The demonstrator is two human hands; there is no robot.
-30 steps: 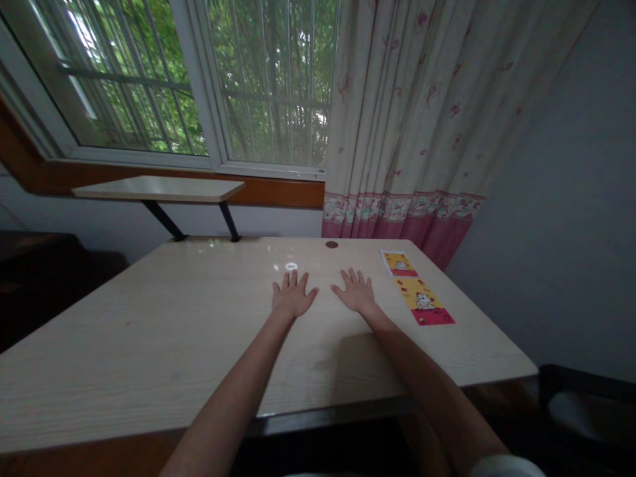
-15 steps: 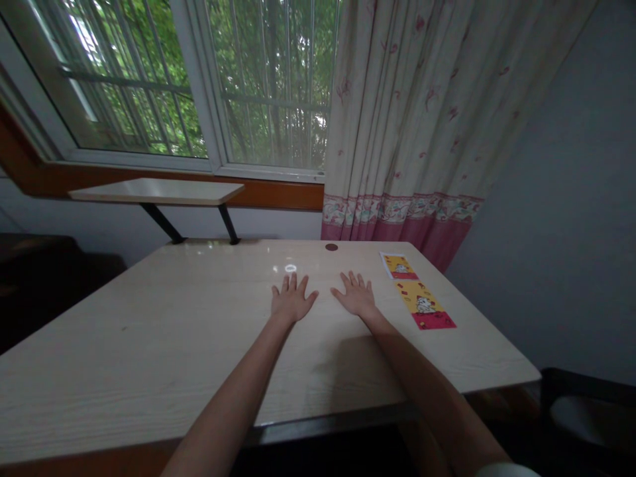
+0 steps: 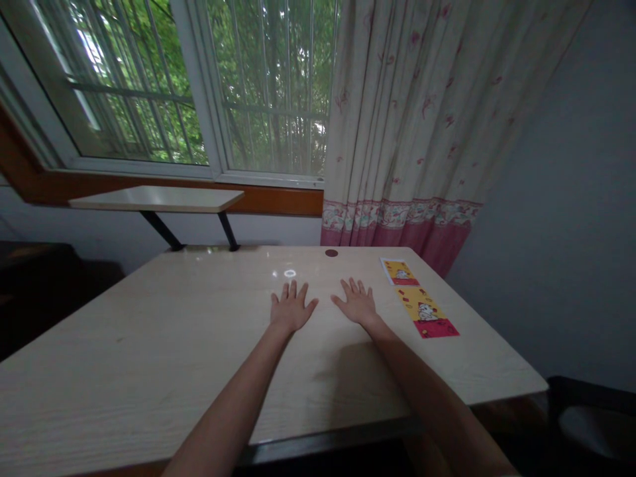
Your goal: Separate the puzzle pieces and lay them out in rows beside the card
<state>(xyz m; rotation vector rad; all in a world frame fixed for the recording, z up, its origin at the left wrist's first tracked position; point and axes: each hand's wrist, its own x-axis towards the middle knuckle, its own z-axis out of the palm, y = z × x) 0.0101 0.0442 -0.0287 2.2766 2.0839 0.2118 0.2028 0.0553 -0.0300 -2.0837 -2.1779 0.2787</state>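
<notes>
My left hand (image 3: 291, 307) lies palm down on the pale wood-grain table (image 3: 163, 344), its fingers spread. To its right, my right hand (image 3: 356, 302) rests flat in the same way, fingers apart and thumb pointing toward the left one. A gap of bare tabletop separates the two, and neither holds anything. Nearest to the right hand is a yellow and red printed card (image 3: 428, 313) with a white cartoon animal on it. Just beyond that card lies a smaller picture with a similar print and a white edge (image 3: 400, 272).
A raised shelf (image 3: 159, 197) on black legs stands at the table's back left. A round brown disc (image 3: 331, 253) sits near the back edge. Behind are a barred window (image 3: 268, 99) and a floral curtain (image 3: 397, 132). A black chair (image 3: 591, 397) is at the right.
The whole scene sits slightly lower in the picture, as the camera has tilted up a little. Both hands stay flat in the same places on the table.
</notes>
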